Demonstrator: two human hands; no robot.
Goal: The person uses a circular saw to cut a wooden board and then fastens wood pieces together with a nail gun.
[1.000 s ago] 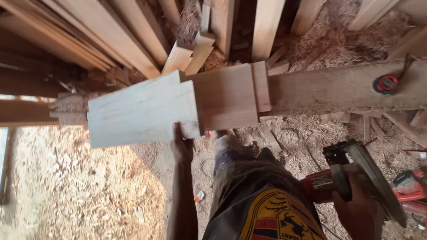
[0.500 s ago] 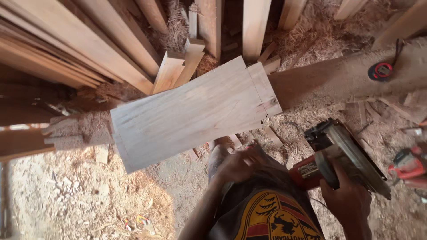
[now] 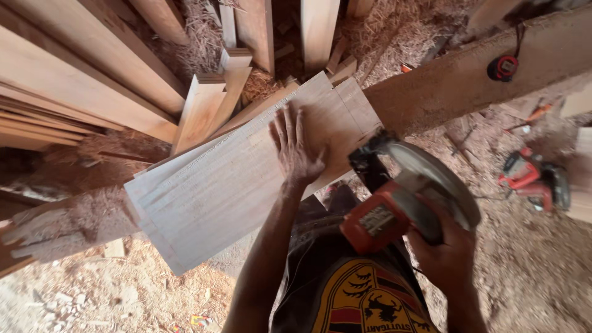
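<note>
A stack of pale flat wooden boards [image 3: 209, 191] lies tilted across a long dusty beam [image 3: 468, 77]. My left hand [image 3: 296, 151] presses flat on the top board, fingers spread, near its right end. My right hand [image 3: 447, 253] grips a red and grey circular saw [image 3: 401, 194], held just right of the boards' near edge, its round blade guard toward the board's corner.
Long planks [image 3: 80, 80] lean at the upper left, shorter offcuts [image 3: 216, 92] behind the boards. A tape measure [image 3: 502, 68] rests on the beam. Another red power tool [image 3: 536, 179] lies on the sawdust-covered ground at right.
My left hand has come up from under the boards' near edge and now lies flat on top. The saw has risen and moved in toward the boards.
</note>
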